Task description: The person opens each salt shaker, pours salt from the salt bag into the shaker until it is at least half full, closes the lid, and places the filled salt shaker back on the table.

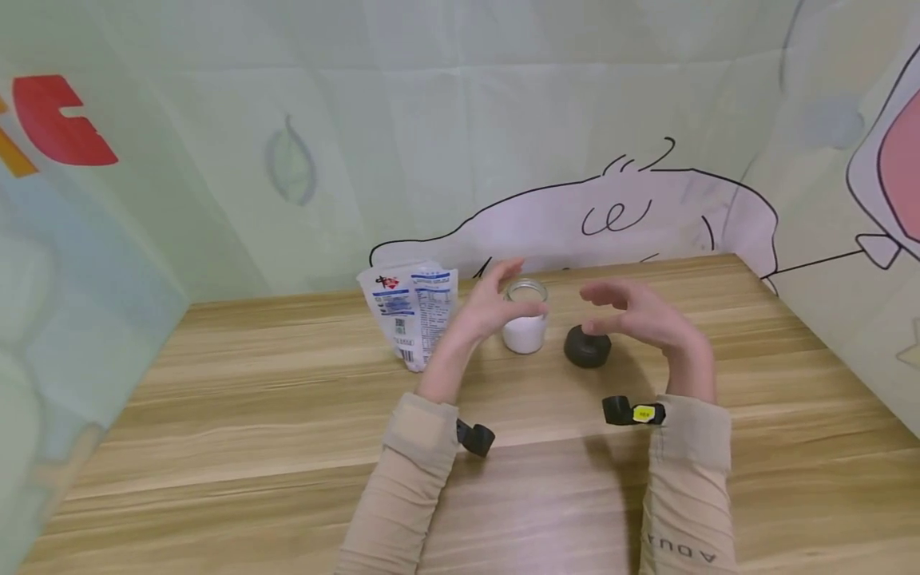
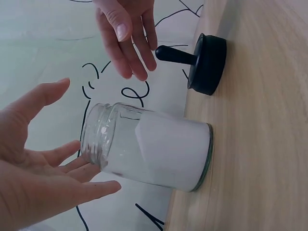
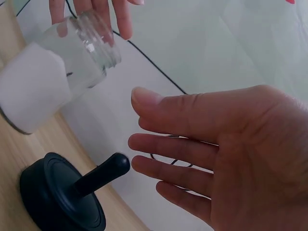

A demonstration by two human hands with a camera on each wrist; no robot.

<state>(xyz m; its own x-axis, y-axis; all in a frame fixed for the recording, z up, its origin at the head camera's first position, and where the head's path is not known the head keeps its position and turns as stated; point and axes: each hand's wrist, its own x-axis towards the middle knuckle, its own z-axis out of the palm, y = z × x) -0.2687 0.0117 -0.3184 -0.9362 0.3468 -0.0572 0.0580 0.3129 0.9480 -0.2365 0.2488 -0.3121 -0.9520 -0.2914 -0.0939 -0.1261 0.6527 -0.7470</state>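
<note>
A clear glass jar (image 1: 525, 335) stands upright on the table, partly filled with something white; its threaded mouth is uncovered. My left hand (image 1: 490, 305) is at the jar's left, with thumb and fingers spread apart near the rim. In the left wrist view, some fingertips reach the jar's neck (image 2: 98, 134); whether they touch it I cannot tell. To the jar's right sits a black lid (image 1: 588, 351) with an upright stick-like handle (image 3: 103, 174). Over this lid hovers my right hand (image 1: 643, 311), fingers extended, holding nothing.
A white pouch with blue and red print (image 1: 413, 311) stands left of the jar, close to my left forearm. Behind the wooden table (image 1: 287, 447) hangs a printed cloth backdrop (image 1: 323, 136), and another stretch of cloth runs along the right edge.
</note>
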